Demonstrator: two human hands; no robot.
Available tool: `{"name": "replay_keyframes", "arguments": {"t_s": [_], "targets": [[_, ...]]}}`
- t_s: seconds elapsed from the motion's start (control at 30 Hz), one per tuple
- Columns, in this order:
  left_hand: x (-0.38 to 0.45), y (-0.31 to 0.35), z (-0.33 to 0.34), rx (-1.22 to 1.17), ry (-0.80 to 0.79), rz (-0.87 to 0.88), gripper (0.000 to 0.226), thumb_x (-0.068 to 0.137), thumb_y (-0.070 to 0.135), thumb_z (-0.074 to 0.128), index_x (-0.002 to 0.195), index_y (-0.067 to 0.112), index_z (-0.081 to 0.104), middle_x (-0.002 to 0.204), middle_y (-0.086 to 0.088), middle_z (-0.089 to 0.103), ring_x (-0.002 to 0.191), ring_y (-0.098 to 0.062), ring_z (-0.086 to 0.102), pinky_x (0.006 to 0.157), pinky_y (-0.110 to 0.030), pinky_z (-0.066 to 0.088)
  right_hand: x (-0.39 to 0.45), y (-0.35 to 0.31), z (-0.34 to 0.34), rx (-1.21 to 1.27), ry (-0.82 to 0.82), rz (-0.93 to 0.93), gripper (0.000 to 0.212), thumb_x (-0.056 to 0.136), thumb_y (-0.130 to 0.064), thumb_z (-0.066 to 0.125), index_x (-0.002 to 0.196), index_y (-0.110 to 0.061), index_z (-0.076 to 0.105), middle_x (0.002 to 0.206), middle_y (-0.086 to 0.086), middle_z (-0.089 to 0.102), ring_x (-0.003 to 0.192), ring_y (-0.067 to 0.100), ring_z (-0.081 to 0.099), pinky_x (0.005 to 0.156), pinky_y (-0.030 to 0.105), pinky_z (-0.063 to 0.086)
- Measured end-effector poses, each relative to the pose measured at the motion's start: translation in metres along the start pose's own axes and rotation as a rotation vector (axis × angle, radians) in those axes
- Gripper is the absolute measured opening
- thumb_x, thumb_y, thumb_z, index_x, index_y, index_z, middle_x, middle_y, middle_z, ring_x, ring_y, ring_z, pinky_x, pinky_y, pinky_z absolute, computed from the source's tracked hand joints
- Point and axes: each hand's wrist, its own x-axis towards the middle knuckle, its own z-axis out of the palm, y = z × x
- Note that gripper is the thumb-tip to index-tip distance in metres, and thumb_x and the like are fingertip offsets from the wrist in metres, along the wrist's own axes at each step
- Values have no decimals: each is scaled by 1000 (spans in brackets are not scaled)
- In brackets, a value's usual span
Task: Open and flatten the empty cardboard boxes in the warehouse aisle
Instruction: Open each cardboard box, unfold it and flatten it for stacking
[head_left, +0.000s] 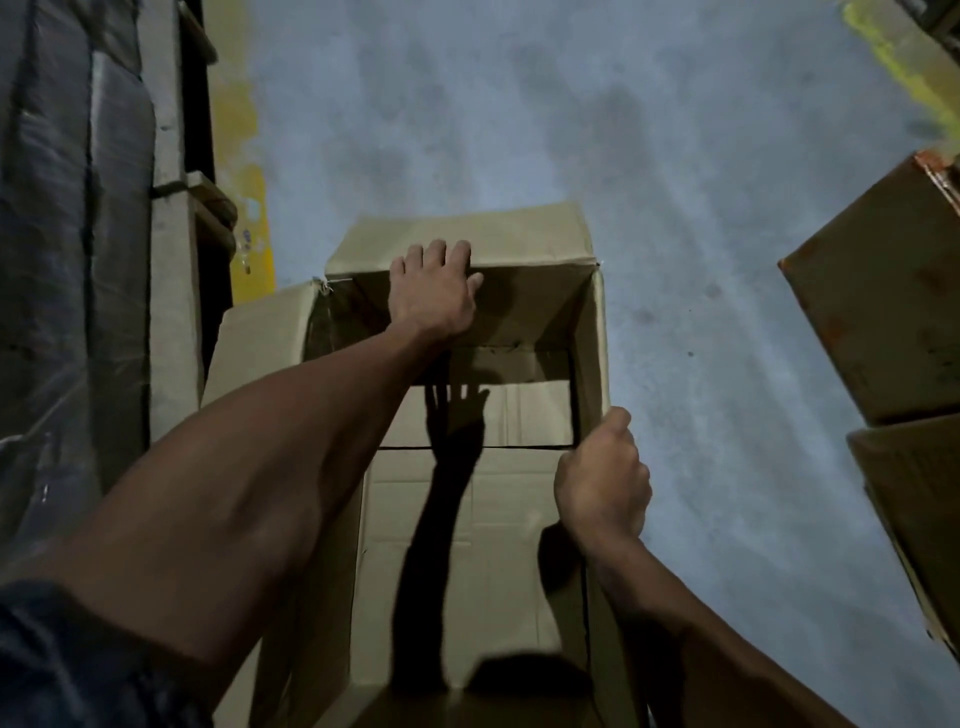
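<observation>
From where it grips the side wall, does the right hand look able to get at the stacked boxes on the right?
Probably yes. The right hand grips the open box wall, and only bare floor lies between it and the stacked boxes. It must let go first, and may need a lean.

Grey concrete floor (701, 218) bears an open cardboard box (530, 499), stacked boxes (883, 322) nearby

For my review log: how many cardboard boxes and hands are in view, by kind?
Open cardboard box, being handled: 1
Closed cardboard boxes at right: 2
Hands: 2, left hand, right hand
Total: 5
</observation>
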Motion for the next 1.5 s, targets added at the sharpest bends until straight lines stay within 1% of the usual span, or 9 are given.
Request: {"name": "replay_keyframes", "arguments": {"t_s": [0.1, 0.23, 0.4, 0.73, 0.87, 1.0, 1.13, 1.27, 1.5], "targets": [[3, 2, 1, 33, -50, -25, 40, 104, 41, 37, 137, 19, 46, 139, -15, 50, 129, -36, 44, 109, -45, 27, 1, 1, 3, 8, 10, -2, 34, 98, -7, 50, 131, -7, 41, 112, 13, 63, 92, 29, 64, 67, 32, 44], [13, 2, -18, -37, -286, -59, 56, 98, 50, 50, 145, 21, 42, 147, -15, 44, 135, -38, 40, 113, -48, 26, 1, 1, 1, 11, 16, 6, 34, 98, -6, 51, 130, -6, 42, 110, 14, 64, 91, 29, 65, 67, 32, 47], [-25, -11, -22, -91, -119, 28, 60, 95, 44, 55, 146, 18, 35, 152, -11, 37, 138, -32, 34, 115, -49, 29, 2, 3, -13, -3, -42, 19, 36, 97, -9, 57, 129, -8, 41, 112, 13, 62, 92, 27, 60, 67, 34, 43], [-190, -61, -14, -53, -180, -320, 75, 96, 38, 50, 158, 19, 12, 166, -11, 2, 152, -34, 2, 121, -52, 11, -30, 31, -34, 1, -131, 15, 46, 101, -19, 53, 144, -8, 40, 131, 15, 58, 118, 34, 57, 89, 38, 46], [-243, -75, 0, -163, -196, -545, 87, 95, 33, 55, 157, 8, 0, 165, -16, 2, 150, -41, 7, 119, -57, 16, -59, 48, -31, -38, -143, 87, 40, 101, -22, 54, 138, -9, 45, 125, 13, 59, 112, 33, 58, 78, 34, 39], [-278, -88, 26, -237, -199, -650, 83, 91, 21, 63, 153, 0, 12, 158, -24, 22, 141, -43, 30, 112, -55, 35, -74, 59, -25, -76, -176, 132, 33, 102, -19, 52, 132, -7, 47, 126, 17, 59, 113, 35, 58, 79, 34, 39], [-289, -98, 38, -365, -182, -735, 43, 92, 12, 63, 127, -2, 42, 123, -26, 58, 110, -43, 59, 91, -49, 53, -71, 69, -20, -27, -180, 114, 31, 99, -13, 54, 129, -4, 53, 125, 21, 59, 114, 38, 57, 84, 35, 44], [-292, -100, 29, -433, -204, -726, 21, 93, 10, 59, 109, -2, 54, 112, -26, 61, 103, -41, 60, 88, -44, 53, -77, 73, -22, 44, -141, 69, 4, 94, -6, 54, 98, -5, 55, 107, 20, 63, 92, 33, 56, 73, 32, 41], [-305, -96, 1, -614, -73, -700, 28, 89, 10, 57, 113, -1, 62, 110, -22, 65, 101, -42, 62, 88, -43, 54, -96, 71, -55, 86, -42, 16, 3, 93, -4, 53, 91, -3, 55, 89, 13, 55, 86, 32, 54, 71, 33, 39]]}}
